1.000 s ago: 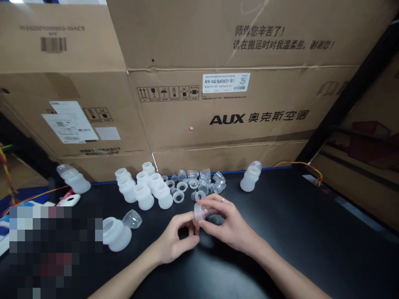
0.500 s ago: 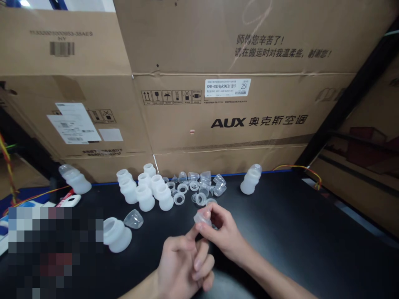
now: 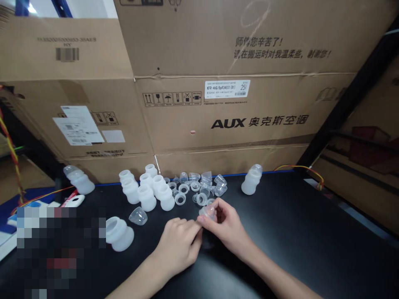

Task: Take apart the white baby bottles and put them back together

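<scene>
My right hand [image 3: 226,222] pinches a clear bottle nipple with its collar [image 3: 206,213] between thumb and fingers. My left hand [image 3: 181,241] is palm down, fingers curled, with its thumb and index finger closed at the left underside of the same piece; their tips are partly hidden. To the left, a white wide-mouthed baby bottle [image 3: 120,234] stands upright without a top, and a clear cap [image 3: 138,216] lies on its side behind it. Just beyond my hands lie several clear collar rings [image 3: 180,199] and clear caps [image 3: 220,185].
Several open white bottles [image 3: 146,198] stand grouped at the back left of the black table [image 3: 280,249]. Capped bottles stand at the far left [image 3: 81,182] and back right [image 3: 251,181]. A cardboard wall [image 3: 187,145] closes the back. A pixelated patch covers the lower left.
My left hand has turned from palm up with spread fingers to palm down and curled. The piece in my right hand has tipped more upright and shifted slightly right. The view has shifted slightly.
</scene>
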